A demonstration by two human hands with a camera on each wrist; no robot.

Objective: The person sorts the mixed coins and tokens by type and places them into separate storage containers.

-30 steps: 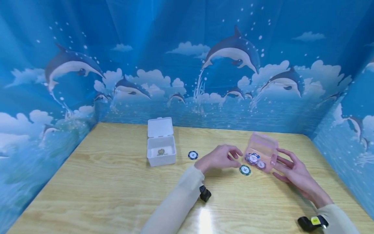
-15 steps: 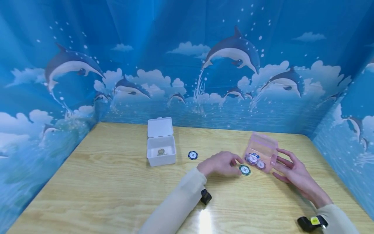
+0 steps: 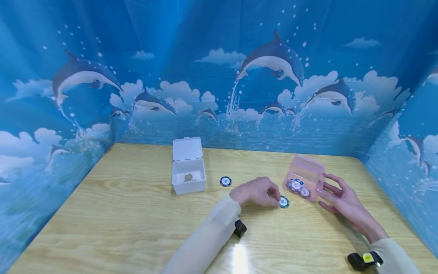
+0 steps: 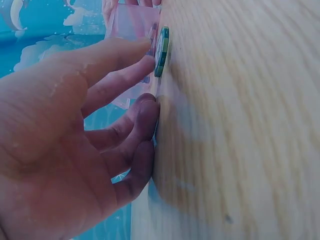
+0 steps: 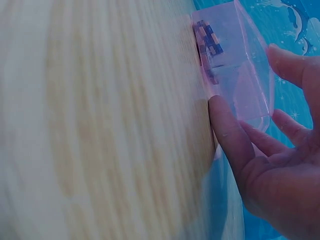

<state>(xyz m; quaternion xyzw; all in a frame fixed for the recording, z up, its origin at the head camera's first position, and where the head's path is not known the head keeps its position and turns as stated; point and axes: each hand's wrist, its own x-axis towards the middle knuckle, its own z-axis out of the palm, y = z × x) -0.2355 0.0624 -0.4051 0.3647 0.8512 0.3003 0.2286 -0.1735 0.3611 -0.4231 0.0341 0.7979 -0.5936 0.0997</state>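
Note:
My left hand (image 3: 258, 192) is low over the table, its thumb and index finger pinching the near-left edge of a green-rimmed poker chip (image 3: 284, 202). In the left wrist view, both fingertips sit against the face of the chip (image 4: 162, 52), which is close to the wood. Spread, fairly straight fingers of my right hand (image 3: 345, 201) rest against the right side of a see-through pink box (image 3: 310, 169). In the right wrist view, the thumb touches its upper edge. Several poker chips (image 3: 296, 185) lie inside this box, which has its lid raised.
A blue-rimmed poker chip (image 3: 226, 181) lies flat on the wooden table (image 3: 137, 220), left of centre. Beyond it stands a white box (image 3: 189, 190) with its lid up and a few coins (image 3: 188, 177) inside. A dolphin-print curtain (image 3: 205, 57) closes off the back.
My left hand has come down and nearer to me, and its thumb and index finger have closed on the green-rimmed chip. The chip has shifted slightly left. The right hand stays put.

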